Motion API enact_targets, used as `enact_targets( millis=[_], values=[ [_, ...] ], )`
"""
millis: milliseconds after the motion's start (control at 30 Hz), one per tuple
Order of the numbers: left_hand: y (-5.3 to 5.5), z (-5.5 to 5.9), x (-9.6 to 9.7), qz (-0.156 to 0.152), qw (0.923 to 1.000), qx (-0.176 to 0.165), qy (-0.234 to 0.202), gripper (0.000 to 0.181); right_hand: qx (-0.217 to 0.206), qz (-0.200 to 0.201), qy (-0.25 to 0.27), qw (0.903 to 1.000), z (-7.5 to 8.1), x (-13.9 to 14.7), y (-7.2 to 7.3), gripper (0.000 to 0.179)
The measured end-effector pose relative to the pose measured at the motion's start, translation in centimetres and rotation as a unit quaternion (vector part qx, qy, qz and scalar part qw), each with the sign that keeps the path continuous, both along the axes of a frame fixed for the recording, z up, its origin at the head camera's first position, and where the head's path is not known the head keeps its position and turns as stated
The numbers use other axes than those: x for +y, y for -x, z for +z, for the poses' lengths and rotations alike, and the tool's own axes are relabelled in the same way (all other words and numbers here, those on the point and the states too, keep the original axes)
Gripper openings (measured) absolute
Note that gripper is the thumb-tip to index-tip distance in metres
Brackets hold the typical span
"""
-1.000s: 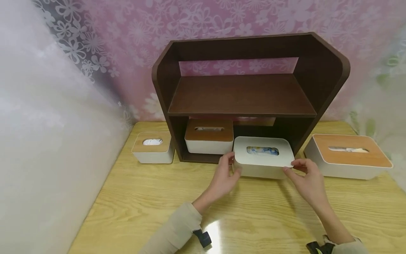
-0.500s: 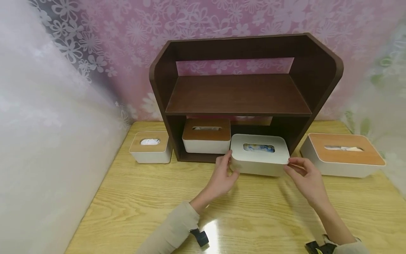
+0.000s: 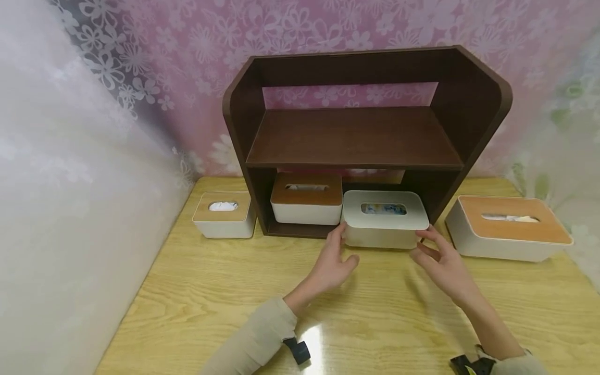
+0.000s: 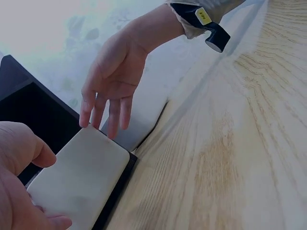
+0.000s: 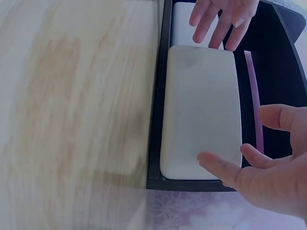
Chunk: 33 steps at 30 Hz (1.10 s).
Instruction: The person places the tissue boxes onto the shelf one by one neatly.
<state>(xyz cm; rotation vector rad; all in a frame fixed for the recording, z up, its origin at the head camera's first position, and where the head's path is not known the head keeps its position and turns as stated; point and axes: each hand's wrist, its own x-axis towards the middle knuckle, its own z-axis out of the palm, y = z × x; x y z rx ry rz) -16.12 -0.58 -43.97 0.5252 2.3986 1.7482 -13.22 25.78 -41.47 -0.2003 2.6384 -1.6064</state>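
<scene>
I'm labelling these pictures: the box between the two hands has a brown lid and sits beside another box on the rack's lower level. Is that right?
Not quite: the head view shows that the box between the left hand and the right hand has a white lid, not brown. It does sit beside another box on the lower level of the rack.

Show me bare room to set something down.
Free: the upper shelf of the dark brown wooden rack, between its sides; the yellow wooden tabletop in front of the small white tan-lidded box. Crowded: the lower shelf, where a white brown-lidded box sits beside the all-white rectangular box.
</scene>
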Motion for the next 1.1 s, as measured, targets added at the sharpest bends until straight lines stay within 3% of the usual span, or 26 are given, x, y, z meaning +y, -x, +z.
enact_targets(
  millis=[200, 467, 733, 1100],
  values=[
    [0.1, -0.2, 0.3, -0.011, 0.9996, 0.024, -0.003, 0.081, -0.010, 0.028, -0.011, 0.9995, -0.2, -0.5, 0.5, 0.059],
    [0.4, -0.3, 0.4, 0.004, 0.9985, 0.045, 0.030, 0.082, -0.008, 0.047, -0.018, 0.9987, -0.3, -0.7, 0.7, 0.064],
    [0.3, -0.2, 0.9, 0.002, 0.9994, 0.011, 0.034, 0.087, 0.010, 0.036, 0.001, 0.9993, -0.4, -1.5, -0.4, 0.069],
    [0.1, 0.0, 1.6, -0.009, 0.9998, -0.009, 0.016, 0.088, 0.016, 0.054, 0.000, 0.9984, -0.3, -2.2, 0.2, 0.069]
  ],
)
